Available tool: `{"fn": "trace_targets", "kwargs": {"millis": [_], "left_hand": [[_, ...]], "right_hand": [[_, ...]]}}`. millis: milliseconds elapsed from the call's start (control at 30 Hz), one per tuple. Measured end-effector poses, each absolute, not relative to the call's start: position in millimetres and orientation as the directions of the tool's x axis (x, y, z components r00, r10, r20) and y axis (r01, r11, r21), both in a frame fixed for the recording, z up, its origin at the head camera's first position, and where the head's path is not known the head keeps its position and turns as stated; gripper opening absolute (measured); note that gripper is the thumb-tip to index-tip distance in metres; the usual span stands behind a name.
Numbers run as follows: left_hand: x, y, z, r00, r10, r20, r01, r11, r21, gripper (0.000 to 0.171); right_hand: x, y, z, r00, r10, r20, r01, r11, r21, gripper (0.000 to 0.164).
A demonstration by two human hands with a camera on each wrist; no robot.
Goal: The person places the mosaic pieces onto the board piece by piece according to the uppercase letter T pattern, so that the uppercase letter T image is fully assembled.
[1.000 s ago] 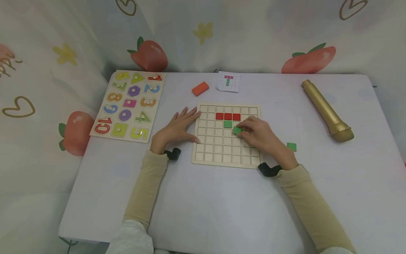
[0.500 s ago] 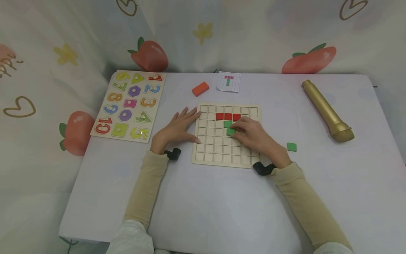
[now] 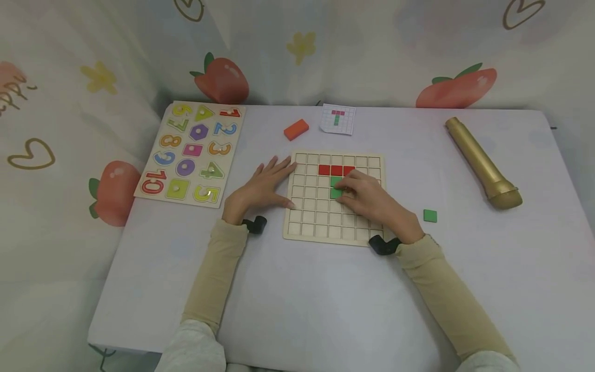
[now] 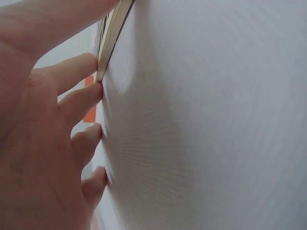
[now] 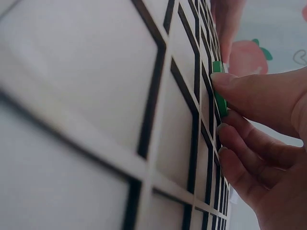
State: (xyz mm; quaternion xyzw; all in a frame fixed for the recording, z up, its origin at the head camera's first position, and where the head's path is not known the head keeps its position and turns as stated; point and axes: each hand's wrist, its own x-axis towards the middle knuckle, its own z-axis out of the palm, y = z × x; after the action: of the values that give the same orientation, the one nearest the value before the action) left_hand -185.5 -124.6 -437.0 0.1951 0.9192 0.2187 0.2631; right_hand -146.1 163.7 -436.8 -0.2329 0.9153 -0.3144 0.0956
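Note:
My right hand (image 3: 367, 196) pinches a green square tile (image 5: 220, 98) between thumb and fingers, at a cell of the wooden grid board (image 3: 309, 230). Directly above that tile lies another green tile (image 3: 335, 181), under a row of three red tiles (image 3: 324, 170). The right fingertips hide part of the rightmost red tile. My left hand (image 3: 260, 191) lies with fingers spread at the board's left edge, its thumb and a fingertip touching it. In the left wrist view the fingers (image 4: 81, 103) reach to the board's side and the tabletop.
A loose green tile (image 3: 429, 216) lies right of the board. Behind it are an orange block (image 3: 296, 129) and a pattern card (image 3: 338, 120) with a T shape. A number puzzle board (image 3: 186, 181) lies at left, a gold microphone (image 3: 483, 165) at right.
My right hand has moved left with the green tile, from right of the column to the cell below the other green tile. The left hand stays in place.

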Motion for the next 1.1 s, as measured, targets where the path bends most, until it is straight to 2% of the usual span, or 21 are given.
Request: {"fn": "trace_targets", "kwargs": {"millis": [367,633,867,1100], "left_hand": [[-186,-123,-439,-0.783,0.473,-0.403,0.239,0.828,0.507,0.11],[-185,-124,-436,-0.783,0.474,-0.403,0.239,0.828,0.508,0.109],[-184,-124,-433,-0.785,0.473,-0.401,0.238,0.827,0.509,0.11],[-185,-123,-436,-0.782,0.482,-0.396,0.256,0.826,0.502,0.11]], "right_hand": [[-144,166,-436,-0.875,-0.484,-0.008,-0.373,0.686,-0.625,0.027],[-133,186,-432,-0.902,-0.432,0.016,-0.355,0.718,-0.599,0.025],[-119,211,-434,-0.907,-0.399,0.135,-0.4,0.718,-0.57,0.022],[-105,236,-434,-0.918,-0.343,0.199,-0.395,0.738,-0.547,0.03]]}}
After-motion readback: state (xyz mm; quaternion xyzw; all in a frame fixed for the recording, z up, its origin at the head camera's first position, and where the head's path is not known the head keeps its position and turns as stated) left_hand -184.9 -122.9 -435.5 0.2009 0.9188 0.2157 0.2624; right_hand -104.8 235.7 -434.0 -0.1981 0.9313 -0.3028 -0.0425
